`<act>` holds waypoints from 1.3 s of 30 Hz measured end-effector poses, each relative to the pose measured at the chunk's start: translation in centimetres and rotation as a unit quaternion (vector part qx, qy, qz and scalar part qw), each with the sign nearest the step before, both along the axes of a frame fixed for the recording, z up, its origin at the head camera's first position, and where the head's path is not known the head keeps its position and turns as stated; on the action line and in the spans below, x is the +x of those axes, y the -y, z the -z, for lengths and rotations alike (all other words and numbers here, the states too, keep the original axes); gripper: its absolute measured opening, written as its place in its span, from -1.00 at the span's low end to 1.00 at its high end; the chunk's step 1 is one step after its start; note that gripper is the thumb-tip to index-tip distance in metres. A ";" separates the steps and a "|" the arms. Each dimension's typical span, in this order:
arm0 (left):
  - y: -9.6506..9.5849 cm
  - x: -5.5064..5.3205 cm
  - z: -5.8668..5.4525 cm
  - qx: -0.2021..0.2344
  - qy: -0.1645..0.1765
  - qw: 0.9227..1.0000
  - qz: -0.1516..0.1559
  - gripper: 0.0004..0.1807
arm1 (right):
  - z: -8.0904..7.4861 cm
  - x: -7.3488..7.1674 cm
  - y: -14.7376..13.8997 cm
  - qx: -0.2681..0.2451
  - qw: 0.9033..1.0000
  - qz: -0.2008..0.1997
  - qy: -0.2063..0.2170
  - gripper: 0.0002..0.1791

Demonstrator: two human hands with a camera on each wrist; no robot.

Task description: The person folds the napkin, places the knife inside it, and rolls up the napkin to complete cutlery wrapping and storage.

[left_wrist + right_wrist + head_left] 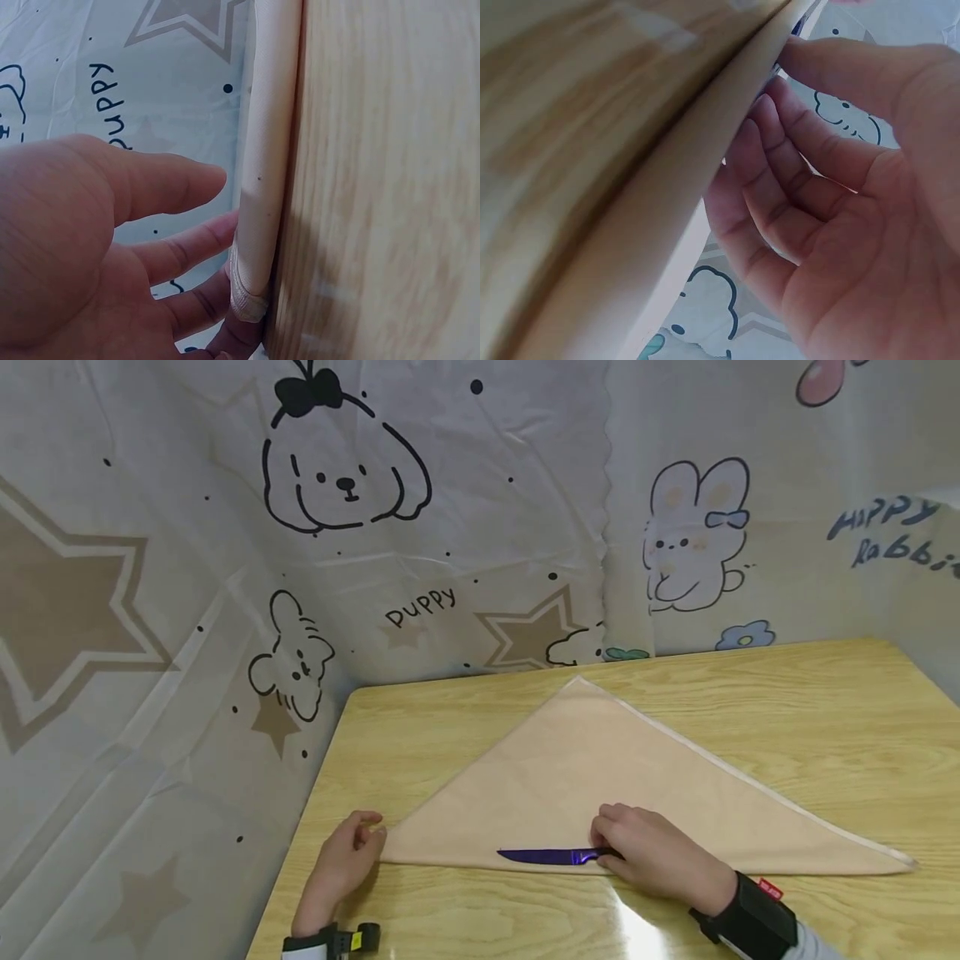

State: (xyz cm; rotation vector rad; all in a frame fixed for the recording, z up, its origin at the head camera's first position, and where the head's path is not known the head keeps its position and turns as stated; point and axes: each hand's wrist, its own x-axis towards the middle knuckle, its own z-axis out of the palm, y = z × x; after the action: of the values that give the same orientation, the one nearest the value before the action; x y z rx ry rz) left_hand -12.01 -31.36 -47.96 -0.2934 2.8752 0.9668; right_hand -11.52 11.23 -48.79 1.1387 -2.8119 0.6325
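A peach cloth (570, 777) with a white edge is folded into a triangle on the table, its long folded side towards me. Near that side lies a knife (546, 857) with a shiny purple-blue blade pointing left. My right hand (652, 847) pinches its dark handle between thumb and fingers; in the right wrist view the hand (840, 210) hides most of the knife. At the cloth's left corner is my left hand (347, 860). In the left wrist view its fingers (199, 304) touch the corner from the side, while the thumb stands apart from the cloth.
The light wooden table (825, 710) extends around the cloth. Behind it and along the left hangs a pale curtain (465, 485) printed with cartoon animals and stars. A black wrist strap with a camera (757, 914) sits on the right forearm.
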 end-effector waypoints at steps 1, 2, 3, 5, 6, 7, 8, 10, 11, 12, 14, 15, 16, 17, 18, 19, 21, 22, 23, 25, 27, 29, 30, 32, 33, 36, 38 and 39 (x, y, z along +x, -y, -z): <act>0.0 0.0 0.0 -0.001 0.000 1.000 -0.001 -0.62 | 0.0 0.0 0.0 0.001 1.000 0.000 0.000 -0.89; -0.1 0.0 0.1 -0.001 0.001 1.000 -0.003 -0.62 | -0.1 0.1 -0.1 0.000 1.000 0.000 0.003 -0.88; 0.0 0.0 0.1 0.000 0.000 1.000 -0.002 -0.62 | -0.2 0.2 -0.3 -0.001 1.000 0.002 0.010 -0.87; 0.0 0.0 0.3 0.001 0.001 1.000 0.000 -0.61 | -0.5 0.4 -1.0 -0.006 1.000 0.009 0.027 -0.86; 0.1 0.0 0.3 0.001 0.002 1.000 -0.001 -0.61 | -0.8 0.5 -1.6 -0.008 0.999 0.018 0.037 -0.87; 0.2 0.0 0.4 0.001 0.004 1.000 -0.001 -0.60 | -0.9 0.6 -2.3 -0.009 0.999 0.032 0.043 -0.87; 0.3 0.0 0.4 0.001 0.005 1.000 -0.002 -0.60 | -1.0 0.7 -3.2 -0.011 0.998 0.049 0.046 -0.87; 0.4 0.1 0.5 -0.001 0.010 1.000 -0.004 -0.59 | -1.2 1.1 -5.5 -0.011 0.995 0.093 0.046 -0.89; 0.5 0.1 0.5 -0.001 0.012 1.000 -0.005 -0.59 | -1.2 1.3 -6.8 -0.007 0.992 0.119 0.044 -0.90; 0.5 0.1 0.4 0.001 0.013 1.000 -0.005 -0.58 | -1.3 1.4 -8.2 -0.004 0.989 0.144 0.046 -0.90; 0.7 0.3 0.4 0.002 0.019 1.000 -0.005 -0.57 | -1.3 1.8 -11.3 -0.001 0.981 0.185 0.050 -0.87; 0.8 0.4 0.3 0.003 0.023 1.000 -0.007 -0.56 | -1.3 2.0 -12.8 0.006 0.977 0.205 0.055 -0.85; 0.8 0.5 0.2 0.003 0.027 1.000 -0.008 -0.55 | -1.2 2.2 -14.4 0.010 0.973 0.223 0.056 -0.83; 0.9 0.5 0.1 0.004 0.030 1.000 -0.007 -0.55 | -1.0 2.4 -15.9 0.014 0.969 0.239 0.057 -0.81; 1.0 0.6 0.0 0.004 0.033 0.999 -0.007 -0.54 | -0.7 2.7 -17.5 0.020 0.965 0.255 0.058 -0.79; 1.0 0.6 -0.2 0.004 0.036 0.999 -0.005 -0.52 | -0.4 2.9 -18.9 0.025 0.960 0.273 0.056 -0.77; 1.1 0.8 -0.4 0.008 0.037 0.999 -0.001 -0.50 | 0.4 3.5 -21.5 0.028 0.950 0.309 0.037 -0.74; 1.2 0.9 -0.4 0.011 0.034 0.999 0.004 -0.50 | 0.8 3.9 -22.7 0.019 0.945 0.324 0.027 -0.72; 1.3 1.1 -0.5 0.018 0.029 0.999 0.010 -0.49 | 1.3 4.3 -23.7 0.011 0.941 0.339 0.018 -0.70; 1.7 1.5 -0.5 0.027 0.013 0.999 0.017 -0.51 | 2.0 4.8 -25.3 -0.009 0.930 0.367 0.016 -0.66; 2.3 2.2 -0.4 0.025 -0.007 0.999 0.023 -0.58 | 2.7 5.1 -26.5 -0.034 0.925 0.377 0.033 -0.64; 3.0 2.8 -0.2 0.019 -0.022 0.999 0.031 -0.64 | 3.1 5.3 -27.3 -0.047 0.918 0.389 0.062 -0.65; 3.2 3.0 0.0 0.011 -0.030 0.999 0.035 -0.66 | 3.2 5.3 -27.5 -0.051 0.914 0.394 0.083 -0.65; 3.6 3.4 0.4 -0.002 -0.039 0.998 0.042 -0.68 | 3.4 5.3 -27.9 -0.051 0.909 0.394 0.123 -0.67; 3.7 3.5 0.6 -0.006 -0.043 0.998 0.045 -0.68 | 3.5 5.3 -28.0 -0.049 0.907 0.394 0.140 -0.67; 3.7 3.5 1.0 -0.022 -0.062 0.997 0.045 -0.72 | 3.4 5.1 -28.2 -0.052 0.900 0.389 0.188 -0.66; 3.7 3.3 1.1 -0.034 -0.069 0.996 0.036 -0.78 | 3.3 4.9 -28.3 -0.056 0.897 0.382 0.214 -0.63; 3.7 3.3 1.0 -0.041 -0.070 0.996 0.031 -0.81 | 3.3 4.8 -28.3 -0.058 0.897 0.379 0.222 -0.62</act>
State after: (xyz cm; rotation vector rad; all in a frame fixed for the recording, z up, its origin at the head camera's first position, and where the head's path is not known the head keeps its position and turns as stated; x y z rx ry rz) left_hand -8.70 -35.02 -48.96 -0.1453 3.0359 0.8940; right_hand -6.67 39.55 -52.10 -0.2016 -3.1391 1.0265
